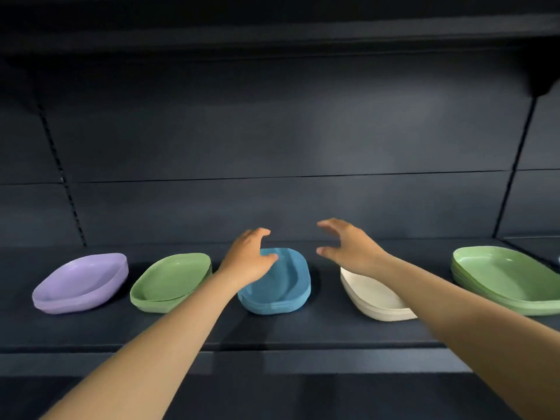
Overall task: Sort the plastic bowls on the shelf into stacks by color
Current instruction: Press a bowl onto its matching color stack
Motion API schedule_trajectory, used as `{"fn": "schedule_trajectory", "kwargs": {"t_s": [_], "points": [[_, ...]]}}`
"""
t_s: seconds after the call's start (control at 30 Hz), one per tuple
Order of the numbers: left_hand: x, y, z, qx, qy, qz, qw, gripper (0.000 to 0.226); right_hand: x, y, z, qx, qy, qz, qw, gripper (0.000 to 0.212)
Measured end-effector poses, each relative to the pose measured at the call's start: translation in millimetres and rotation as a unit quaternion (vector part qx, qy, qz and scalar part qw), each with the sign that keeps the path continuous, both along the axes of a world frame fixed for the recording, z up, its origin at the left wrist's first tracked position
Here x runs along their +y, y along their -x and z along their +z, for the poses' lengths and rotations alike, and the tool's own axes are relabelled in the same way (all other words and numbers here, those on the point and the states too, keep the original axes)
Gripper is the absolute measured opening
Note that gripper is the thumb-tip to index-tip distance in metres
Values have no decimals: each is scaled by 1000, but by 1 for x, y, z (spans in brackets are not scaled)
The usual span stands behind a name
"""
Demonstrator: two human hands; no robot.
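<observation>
1. Both grips are spread and hold nothing: the left hand (250,259) has its fingers loosely arched over the far left rim of the blue stack (277,283), its thumb lying at or just above the rim; whether it touches cannot be told. The right hand (348,247) hangs in the air with fingers and thumb splayed wide, above the gap between the blue stack and the white stack (374,301).
2. Sorting looks nearly finished. Five piles sit in a row on the shelf (272,331), each of a single color: a purple stack (80,283) at far left, a green stack (169,283) beside it, then blue, then white, then a second green stack (509,283) at far right, partly cut by the frame edge.
3. No loose bowl of a mismatched color shows anywhere.
4. What seems left, as a judgement: the two green piles stand well apart, so merging them into one would complete the sort by color.
5. Both forearms reach forward from below, the right one crossing over the near side of the white stack, palms turned down and inward toward the blue stack.
</observation>
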State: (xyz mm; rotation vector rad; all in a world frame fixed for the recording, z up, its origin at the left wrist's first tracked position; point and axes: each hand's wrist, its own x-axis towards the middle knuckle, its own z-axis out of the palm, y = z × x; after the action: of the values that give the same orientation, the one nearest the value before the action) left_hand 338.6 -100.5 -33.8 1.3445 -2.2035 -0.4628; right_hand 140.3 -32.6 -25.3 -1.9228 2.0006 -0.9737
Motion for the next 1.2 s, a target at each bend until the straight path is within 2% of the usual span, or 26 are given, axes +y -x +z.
{"fn": "schedule_trajectory", "kwargs": {"t_s": [0.1,0.23,0.47,0.77,0.97,1.2], "points": [[20,24,15,-93,29,-54,994,51,31,28,14,118,-16,-16,993,60],[54,72,29,-188,68,-100,975,53,77,72,23,194,-38,-50,979,63],[127,182,45,-197,115,-115,967,55,167,177,33,274,-58,-105,954,66],[249,354,40,-155,109,-142,971,57,306,338,45,299,-58,-139,942,65],[319,461,40,-154,100,-184,966,60,385,431,41,280,-51,-180,942,66],[366,575,37,-152,90,-233,956,64,456,529,32,249,-63,-238,937,67]]}}
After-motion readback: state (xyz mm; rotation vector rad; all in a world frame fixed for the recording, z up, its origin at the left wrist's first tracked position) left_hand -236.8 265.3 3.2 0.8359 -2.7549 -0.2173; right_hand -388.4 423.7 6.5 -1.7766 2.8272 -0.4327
